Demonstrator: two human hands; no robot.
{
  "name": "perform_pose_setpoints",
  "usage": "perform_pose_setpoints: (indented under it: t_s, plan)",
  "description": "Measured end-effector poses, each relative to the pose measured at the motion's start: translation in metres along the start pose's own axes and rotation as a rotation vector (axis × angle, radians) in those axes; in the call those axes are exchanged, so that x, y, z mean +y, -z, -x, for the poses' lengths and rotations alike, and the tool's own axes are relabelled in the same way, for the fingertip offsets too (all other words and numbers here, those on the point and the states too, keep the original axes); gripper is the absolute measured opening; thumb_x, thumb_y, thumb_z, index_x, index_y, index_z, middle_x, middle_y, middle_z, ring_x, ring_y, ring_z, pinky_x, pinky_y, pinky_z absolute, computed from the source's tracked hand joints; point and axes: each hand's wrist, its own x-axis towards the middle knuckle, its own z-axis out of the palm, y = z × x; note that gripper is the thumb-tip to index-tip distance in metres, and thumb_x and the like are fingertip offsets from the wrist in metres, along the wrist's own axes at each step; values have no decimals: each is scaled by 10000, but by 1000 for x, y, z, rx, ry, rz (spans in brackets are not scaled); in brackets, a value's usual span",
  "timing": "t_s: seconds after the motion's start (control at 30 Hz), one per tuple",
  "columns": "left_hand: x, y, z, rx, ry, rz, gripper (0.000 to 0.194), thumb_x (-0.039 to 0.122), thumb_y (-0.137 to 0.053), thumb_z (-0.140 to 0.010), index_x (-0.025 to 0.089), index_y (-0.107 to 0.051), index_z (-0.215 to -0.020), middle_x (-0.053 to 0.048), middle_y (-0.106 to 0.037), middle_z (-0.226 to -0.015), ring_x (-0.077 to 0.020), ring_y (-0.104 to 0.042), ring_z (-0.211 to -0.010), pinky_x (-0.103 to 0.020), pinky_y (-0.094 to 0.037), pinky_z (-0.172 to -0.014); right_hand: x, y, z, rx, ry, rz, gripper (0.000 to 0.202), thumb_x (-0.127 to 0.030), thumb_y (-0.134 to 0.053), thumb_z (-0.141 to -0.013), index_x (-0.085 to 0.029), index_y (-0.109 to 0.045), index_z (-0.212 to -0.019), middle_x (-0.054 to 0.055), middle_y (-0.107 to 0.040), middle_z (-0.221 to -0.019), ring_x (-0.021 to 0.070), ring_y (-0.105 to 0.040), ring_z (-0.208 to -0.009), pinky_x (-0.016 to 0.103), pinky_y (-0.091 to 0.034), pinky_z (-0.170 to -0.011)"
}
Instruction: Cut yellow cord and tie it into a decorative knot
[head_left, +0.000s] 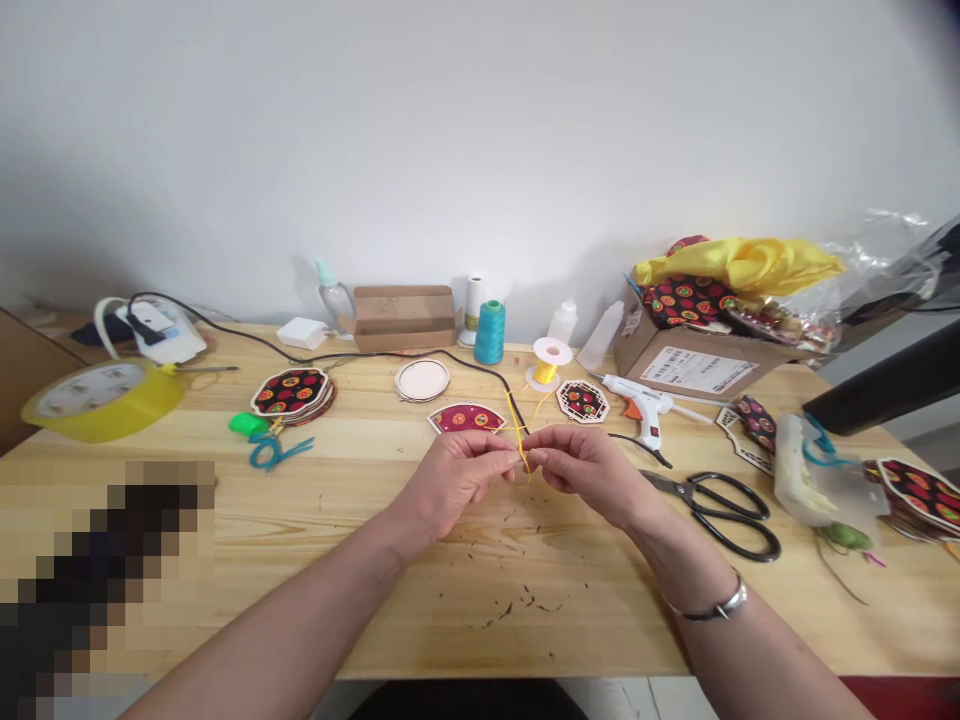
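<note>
My left hand (474,470) and my right hand (574,460) meet over the middle of the table, both pinching a thin yellow cord (519,425). A loop of the cord stands up above the fingertips, and a short end hangs below them. Whether it is knotted there is too small to tell. Just beyond my left hand lies a fan-shaped piece (466,418) with a red patterned face. Behind my right hand is an octagonal piece (583,401) with a dark floral centre. A spool of yellow cord (551,365) stands behind the hands.
Black-handled scissors (724,510) and a white glue gun (637,402) lie to the right, before a cardboard box (690,365). Leftward are small blue scissors (277,452), stacked floral pieces (294,393) and a yellow tape roll (105,405). A teal thread cone (489,333) stands at the back.
</note>
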Motion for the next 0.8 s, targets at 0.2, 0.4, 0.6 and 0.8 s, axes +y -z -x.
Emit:
perform_pose_setpoints:
  t_s: [0.2,0.4,0.6,0.8]
  plan:
    - [3,-1,-1,118,-38,-79,133,284,-658,-682,153,-663,-661,33,-566,-565,-24,-299,-393,-212,-175,-404,-1,4,0,96,92,424,234,-334,-553,-773,-151,-592,-631,-29,-469,-548,85,-357,-525,227,-287,-489]
    - [4,-3,0,190,-78,-168,118,272,-641,-693,170,-699,-689,30,-609,-593,-29,-311,-398,-226,-195,-418,-4,-5,8,195,237,416,263,-360,-525,-817,-156,-579,-659,-35,-464,-539,77,-352,-492,209,-290,-459]
    - [-2,-2,-3,220,-80,-107,124,289,-666,-682,175,-712,-695,21,-625,-595,-37,-349,-429,-213,-220,-422,1,-20,18,211,520,680,228,-277,-449,-887,-160,-611,-777,-8,-559,-585,84,-442,-507,210,-333,-512]
    - [-4,-4,-4,174,-5,44,155,295,-683,-663,142,-700,-677,5,-615,-575,-14,-268,-381,-198,-155,-375,14,-28,17,142,789,1138,205,-144,-405,-873,-141,-552,-729,21,-565,-589,112,-463,-503,251,-281,-490]
